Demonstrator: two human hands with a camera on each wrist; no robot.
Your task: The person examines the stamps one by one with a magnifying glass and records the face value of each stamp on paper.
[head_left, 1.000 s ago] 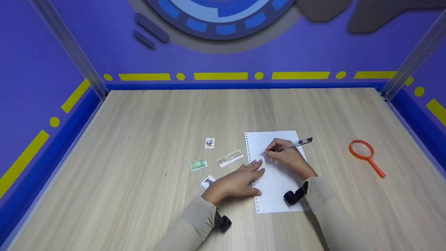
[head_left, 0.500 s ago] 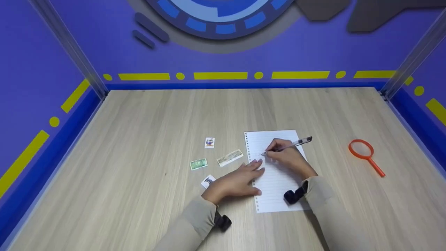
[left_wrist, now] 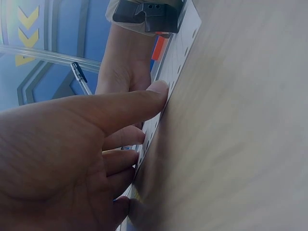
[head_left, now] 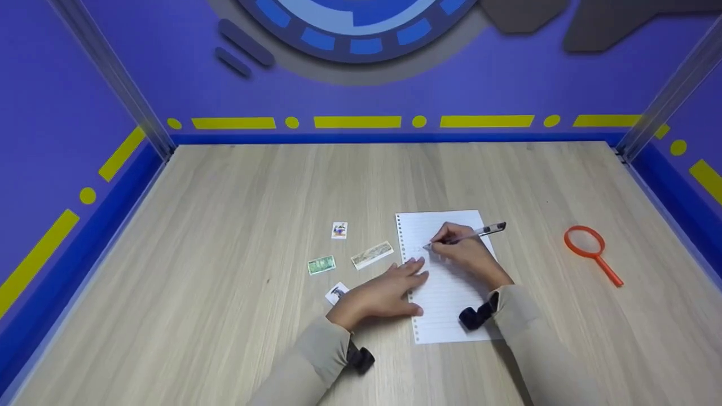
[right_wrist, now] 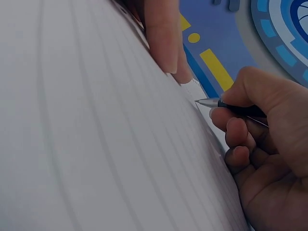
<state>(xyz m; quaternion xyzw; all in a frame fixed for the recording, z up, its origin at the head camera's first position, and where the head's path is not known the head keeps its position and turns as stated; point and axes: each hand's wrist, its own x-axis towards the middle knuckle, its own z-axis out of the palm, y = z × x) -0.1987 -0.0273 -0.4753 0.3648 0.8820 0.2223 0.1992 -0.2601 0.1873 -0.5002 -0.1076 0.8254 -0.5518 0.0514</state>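
Note:
A lined sheet of paper (head_left: 451, 316) with punched holes down its left side lies on the table. My right hand (head_left: 469, 256) pinches a pen (head_left: 486, 230) whose tip meets the upper left of the sheet, beside faint marks. In the right wrist view the pen's silver tip (right_wrist: 207, 102) points at the paper, with the fingers curled round the black grip. My left hand (head_left: 383, 293) rests with spread, fairly straight fingers on the sheet's holed edge. In the left wrist view the thumb (left_wrist: 139, 101) lies on that edge.
Left of the paper lie several stamps: a small one (head_left: 339, 230) at the back, a green one (head_left: 321, 265), a long brownish one (head_left: 372, 255), and one (head_left: 337, 293) partly hidden by the left hand. An orange magnifying glass (head_left: 585, 241) lies at the right. Blue walls (head_left: 361, 101) bound the table.
The pen tip has shifted very slightly at the same spot on the sheet. The left hand, the paper and the stamps stay in place.

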